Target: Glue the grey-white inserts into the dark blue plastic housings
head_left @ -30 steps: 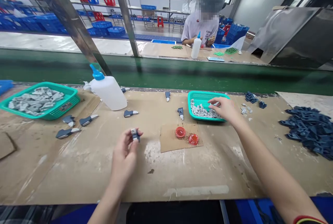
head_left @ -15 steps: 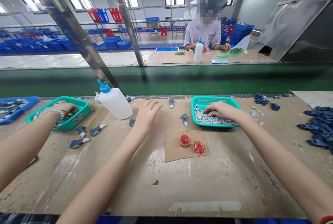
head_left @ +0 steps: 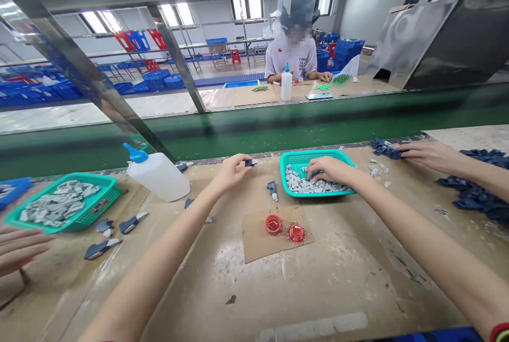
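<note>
Nearest, 2 red cups (head_left: 273,224) on cardboard (head_left: 258,244). Your L hand (head_left: 233,173) pinches small dark pc (head_left: 249,163) betw fingertips. R hand (head_left: 330,169) curved down on grey pcs (head_left: 302,184) in teal basket (head_left: 318,155), grip can't tell. Right, co-worker's hand (head_left: 431,156) spread flat by navy pcs (head_left: 385,149).

The left hand (head_left: 234,172) and right hand (head_left: 330,169) are bare, as are the slim forearms (head_left: 159,257) behind them. A thin wristband (head_left: 500,333), red with a darker strand, is worn at the right wrist, at the view's lower edge.
</note>
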The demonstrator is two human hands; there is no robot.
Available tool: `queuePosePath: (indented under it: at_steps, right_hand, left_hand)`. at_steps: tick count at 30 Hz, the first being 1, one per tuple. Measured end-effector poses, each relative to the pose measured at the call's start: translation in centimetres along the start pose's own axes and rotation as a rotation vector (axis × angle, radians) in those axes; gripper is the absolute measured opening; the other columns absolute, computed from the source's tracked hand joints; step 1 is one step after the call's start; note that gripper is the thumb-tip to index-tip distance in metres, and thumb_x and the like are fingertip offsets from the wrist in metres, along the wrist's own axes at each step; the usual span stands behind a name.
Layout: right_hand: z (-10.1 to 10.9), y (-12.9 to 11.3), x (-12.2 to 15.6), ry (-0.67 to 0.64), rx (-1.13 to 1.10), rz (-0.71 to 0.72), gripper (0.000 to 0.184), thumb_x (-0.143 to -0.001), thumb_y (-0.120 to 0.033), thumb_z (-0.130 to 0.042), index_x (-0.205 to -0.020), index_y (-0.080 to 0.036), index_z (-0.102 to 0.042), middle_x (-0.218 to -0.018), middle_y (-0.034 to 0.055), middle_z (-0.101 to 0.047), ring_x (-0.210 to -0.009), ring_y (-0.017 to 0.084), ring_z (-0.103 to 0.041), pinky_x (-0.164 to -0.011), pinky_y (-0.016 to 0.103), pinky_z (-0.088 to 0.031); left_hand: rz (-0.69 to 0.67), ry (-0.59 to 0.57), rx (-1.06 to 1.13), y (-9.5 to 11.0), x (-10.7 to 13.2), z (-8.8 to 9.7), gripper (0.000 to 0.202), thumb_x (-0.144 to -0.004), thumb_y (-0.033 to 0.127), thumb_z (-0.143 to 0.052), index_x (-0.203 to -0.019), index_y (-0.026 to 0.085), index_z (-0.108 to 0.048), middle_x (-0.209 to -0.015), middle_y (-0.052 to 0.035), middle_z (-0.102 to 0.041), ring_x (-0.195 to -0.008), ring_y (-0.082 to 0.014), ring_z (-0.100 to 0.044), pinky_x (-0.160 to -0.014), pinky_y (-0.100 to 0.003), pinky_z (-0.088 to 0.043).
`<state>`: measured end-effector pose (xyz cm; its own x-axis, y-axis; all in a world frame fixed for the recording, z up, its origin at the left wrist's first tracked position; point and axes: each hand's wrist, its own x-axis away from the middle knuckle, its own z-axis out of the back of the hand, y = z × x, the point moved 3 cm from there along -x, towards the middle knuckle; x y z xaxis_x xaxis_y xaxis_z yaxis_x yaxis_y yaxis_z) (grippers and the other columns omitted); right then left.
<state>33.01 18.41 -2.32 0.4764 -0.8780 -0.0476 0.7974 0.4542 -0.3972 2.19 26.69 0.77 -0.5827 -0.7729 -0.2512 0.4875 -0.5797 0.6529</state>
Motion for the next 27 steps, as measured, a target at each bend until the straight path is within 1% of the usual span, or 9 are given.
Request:
queuePosePath:
  at_steps: [3,5,8,10,14,16,18,21,27]
  right_hand:
    - [0.6,-0.6,0.2,0.076,-0.008,-0.03,0.019,-0.087,-0.027,-0.054,-0.09,-0.024,-0.072,-0.096,0.0062,-0.069,-0.086,0.024,-0.065,-0.069,0.031,-0.049]
    - [1.2,-2.0,1.1,0.151,-0.009,-0.047,0.027,-0.093,-0.029,-0.044,-0.095,-0.022,-0.07,-0.099,0.009,-0.069,-0.089,0.025,-0.064,-0.073,0.034,-0.049]
    - [1.8,-5.8,4.1,0.386,-0.142,-0.129,0.031,-0.096,-0.034,-0.04,-0.1,-0.022,-0.068,-0.095,0.0098,-0.069,-0.087,0.024,-0.064,-0.076,0.036,-0.049]
    - [0.9,-8.8,6.7,0.528,-0.41,-0.265,0.026,-0.093,-0.04,-0.048,-0.102,-0.024,-0.067,-0.086,0.0067,-0.069,-0.076,0.022,-0.064,-0.066,0.034,-0.05]
    - [-4.4,-13.6,10.3,0.526,-0.954,-0.501,0.029,-0.084,-0.046,-0.064,-0.098,-0.021,-0.064,-0.077,0.0059,-0.069,-0.067,0.02,-0.063,-0.059,0.032,-0.052]
    - [-6.9,-14.5,11.1,0.546,-1.11,-0.605,0.034,-0.078,-0.046,-0.071,-0.095,-0.02,-0.058,-0.073,0.0057,-0.07,-0.065,0.019,-0.063,-0.058,0.03,-0.051]
    - [-8.4,-14.7,11.3,0.588,-1.189,-0.661,0.038,-0.074,-0.045,-0.075,-0.09,-0.022,-0.05,-0.068,0.0037,-0.071,-0.06,0.016,-0.062,-0.056,0.027,-0.049]
    - [-8.7,-14.9,10.8,0.628,-1.219,-0.652,0.042,-0.074,-0.045,-0.075,-0.081,-0.024,-0.039,-0.062,-0.0008,-0.069,-0.054,0.013,-0.058,-0.051,0.022,-0.045]
    - [-8.2,-15.7,9.5,0.609,-1.171,-0.606,0.046,-0.076,-0.043,-0.074,-0.074,-0.025,-0.031,-0.057,-0.005,-0.064,-0.05,0.013,-0.057,-0.046,0.02,-0.039]
  left_hand:
    - [0.092,0.091,0.244,1.9,3.1,0.4,0.035,-0.081,0.04,-0.063,-0.107,0.017,-0.062,-0.118,-0.0143,-0.067,-0.107,-0.0261,-0.064,-0.092,-0.042,-0.051]
    - [0.141,0.132,0.378,3.1,5.3,0.8,0.038,-0.078,0.041,-0.067,-0.106,0.016,-0.061,-0.116,-0.0146,-0.069,-0.105,-0.0254,-0.066,-0.09,-0.04,-0.053]
    - [0.213,0.186,0.546,4.9,8.1,1.5,0.039,-0.077,0.04,-0.069,-0.108,0.018,-0.061,-0.109,-0.0119,-0.071,-0.097,-0.0225,-0.069,-0.088,-0.037,-0.054]
    - [0.299,0.209,0.712,5.9,9.7,1.9,0.035,-0.075,0.036,-0.073,-0.104,0.018,-0.063,-0.097,-0.0086,-0.073,-0.089,-0.02,-0.071,-0.082,-0.033,-0.056]
    - [0.419,0.237,0.897,7.7,12.1,2.2,0.031,-0.067,0.027,-0.081,-0.093,0.017,-0.068,-0.082,-0.0052,-0.073,-0.071,-0.0155,-0.07,-0.065,-0.023,-0.055]
    - [0.43,0.263,0.883,8.4,13.3,2.1,0.033,-0.066,0.026,-0.081,-0.095,0.018,-0.069,-0.082,-0.0054,-0.074,-0.07,-0.0156,-0.07,-0.063,-0.023,-0.055]
    - [0.442,0.305,0.856,8.7,14.6,1.8,0.034,-0.066,0.025,-0.081,-0.097,0.019,-0.069,-0.086,-0.0059,-0.075,-0.078,-0.018,-0.071,-0.068,-0.025,-0.056]
    - [0.477,0.346,0.815,8.8,16.9,1.0,0.031,-0.068,0.022,-0.08,-0.097,0.02,-0.069,-0.093,-0.0065,-0.075,-0.092,-0.0204,-0.07,-0.076,-0.026,-0.057]
    - [0.62,0.431,0.889,8.6,20.9,-2.1,0.027,-0.069,0.023,-0.079,-0.093,0.019,-0.068,-0.098,-0.0073,-0.075,-0.094,-0.0208,-0.07,-0.081,-0.028,-0.056]
